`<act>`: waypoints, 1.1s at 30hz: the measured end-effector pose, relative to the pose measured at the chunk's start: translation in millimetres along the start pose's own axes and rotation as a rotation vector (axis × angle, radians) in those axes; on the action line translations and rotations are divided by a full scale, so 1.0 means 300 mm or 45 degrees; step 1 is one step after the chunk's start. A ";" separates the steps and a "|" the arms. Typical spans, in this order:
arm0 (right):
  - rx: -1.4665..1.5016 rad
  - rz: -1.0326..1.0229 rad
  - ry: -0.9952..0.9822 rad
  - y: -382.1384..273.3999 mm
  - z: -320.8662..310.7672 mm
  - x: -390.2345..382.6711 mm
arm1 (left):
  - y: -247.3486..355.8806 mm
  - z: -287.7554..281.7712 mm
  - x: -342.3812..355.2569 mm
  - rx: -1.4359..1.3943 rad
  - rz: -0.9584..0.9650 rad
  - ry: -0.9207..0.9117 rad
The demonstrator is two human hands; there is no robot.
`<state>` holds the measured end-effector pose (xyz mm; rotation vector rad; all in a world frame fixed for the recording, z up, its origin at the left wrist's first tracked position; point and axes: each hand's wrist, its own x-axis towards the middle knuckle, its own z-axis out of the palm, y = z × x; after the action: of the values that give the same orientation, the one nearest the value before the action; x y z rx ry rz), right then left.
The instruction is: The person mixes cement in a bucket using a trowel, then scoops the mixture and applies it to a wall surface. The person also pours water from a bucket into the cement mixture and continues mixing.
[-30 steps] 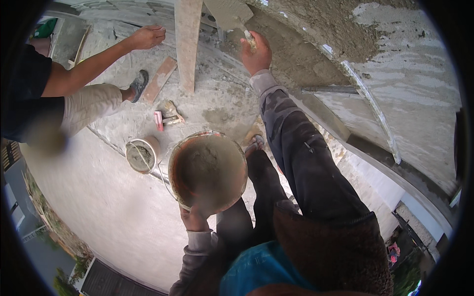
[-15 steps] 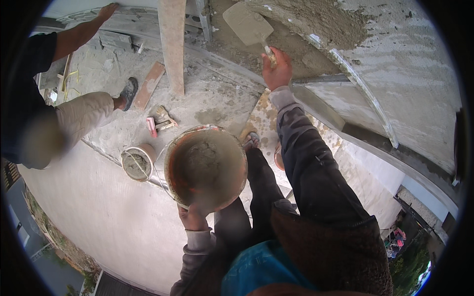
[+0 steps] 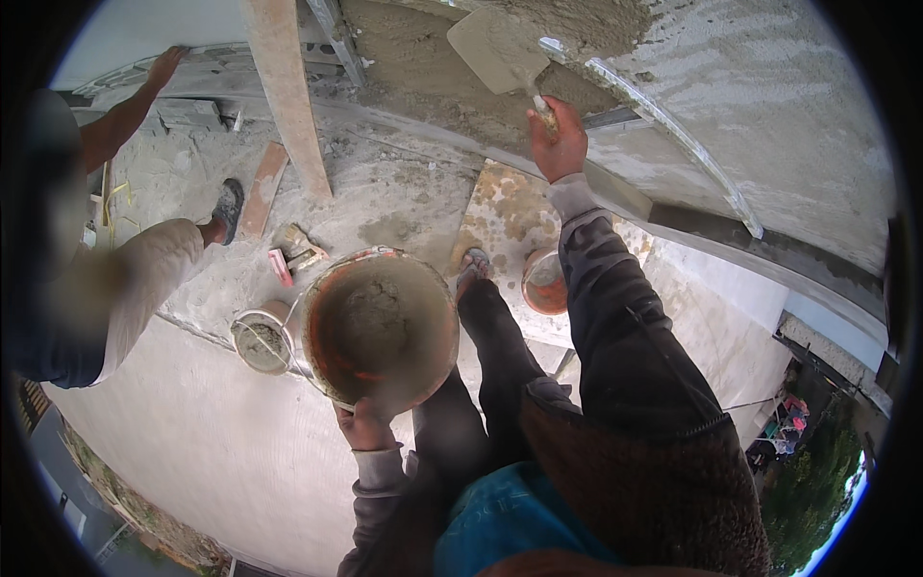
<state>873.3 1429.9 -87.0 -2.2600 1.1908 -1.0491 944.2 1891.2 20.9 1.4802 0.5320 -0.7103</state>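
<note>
My right hand (image 3: 560, 139) is closed round the handle of a trowel (image 3: 495, 48). Its broad, mortar-smeared blade lies against or just over the wet grey mortar (image 3: 413, 58) at the top; I cannot tell whether it touches. Down in front of me, my left hand (image 3: 367, 426) grips the near rim of a large orange-brown bucket (image 3: 315, 327), fingers partly hidden beneath. The bucket is tilted, its mouth facing up toward me, with grey mortar (image 3: 383, 313) inside. A pale edging strip (image 3: 663, 120) runs along the plastered surface, right of the trowel.
A smaller bucket (image 3: 261, 348) of mortar stands left of the large one. Beyond it lie a red-and-white tool (image 3: 280, 267) and a glove-like item (image 3: 303, 248). Another orange bucket (image 3: 546, 287) sits by my right forearm. A plank (image 3: 279, 87) rises ahead; a person (image 3: 154, 269) is at left.
The view has shifted, so the floor things appear further left. My right hand has carried the trowel rightward along the mortar, closer to the edging strip. My left hand keeps its hold on the bucket.
</note>
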 end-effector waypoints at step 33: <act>-1.108 -0.937 -1.090 -0.623 -1.157 0.062 | 0.312 0.581 -0.182 0.263 0.023 -0.867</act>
<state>717.3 1525.5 262.9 -3.3566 0.4272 0.4782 955.1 1719.3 132.6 1.3184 -0.0799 -1.2124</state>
